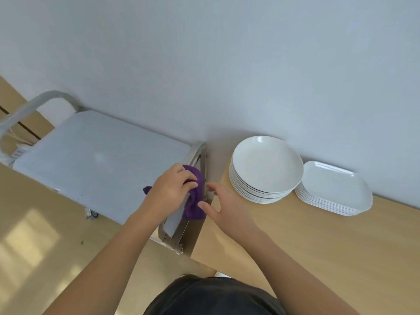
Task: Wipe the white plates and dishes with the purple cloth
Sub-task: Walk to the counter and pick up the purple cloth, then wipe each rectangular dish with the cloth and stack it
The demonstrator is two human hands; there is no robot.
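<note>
I see 2 bare arms coming up from the bottom, both leaning in toward the middle. My left hand (170,189) is palm down, with its fingers curled round the cloth (195,209). My right hand (225,206) is just beside it, with its fingers straight and spread and its thumb tip right at the cloth.

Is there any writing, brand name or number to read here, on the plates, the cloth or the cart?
None can be read.
The round plates, rectangular dishes, purple cloth and cart top show no print.
A striped patch at the far left may be a label; too blurred to read.
</note>
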